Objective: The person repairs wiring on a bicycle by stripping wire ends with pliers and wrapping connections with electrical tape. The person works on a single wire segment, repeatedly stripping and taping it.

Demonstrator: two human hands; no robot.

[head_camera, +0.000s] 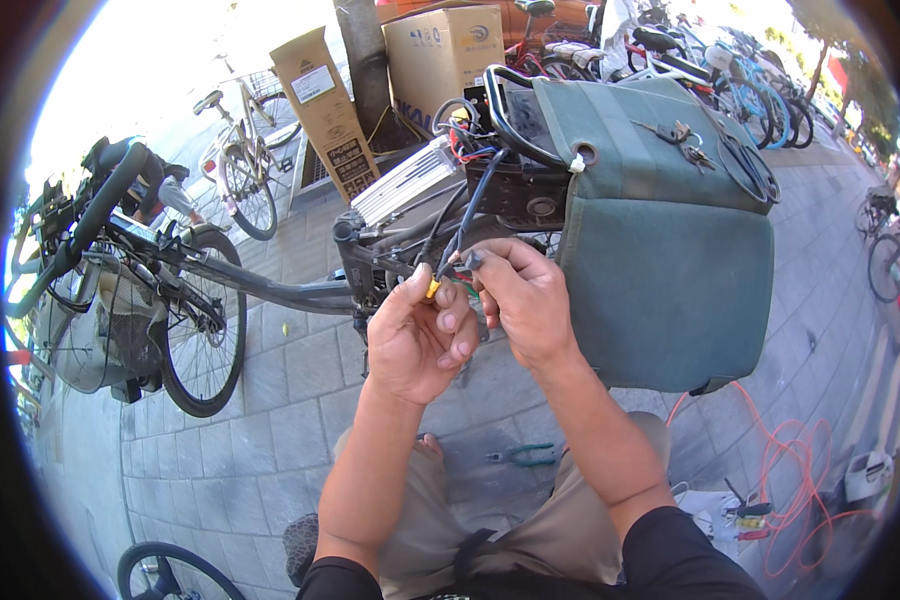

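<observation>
Between the thumb and fingers of my left hand (425, 337) is a yellow connector (432, 288) on dark cables. My right hand (523, 300) pinches a small dark piece (473, 260) close beside it, by the cable ends. The black cables (471, 210) run up to the bicycle's rear, near a silver finned metal controller case (409, 180) with red and blue wires. The black bicycle frame (292, 292) stretches left from my hands. A green fabric pannier bag (667, 285) hangs over the rear rack to their right, with keys (682, 142) lying on top.
Green-handled pliers (531, 454) lie on the paving between my legs. An orange hose or cable (784, 450) lies coiled at the lower right, near some tools (750, 514). Cardboard boxes (450, 56) stand behind the bicycle. A wheel (172, 562) shows at the lower left.
</observation>
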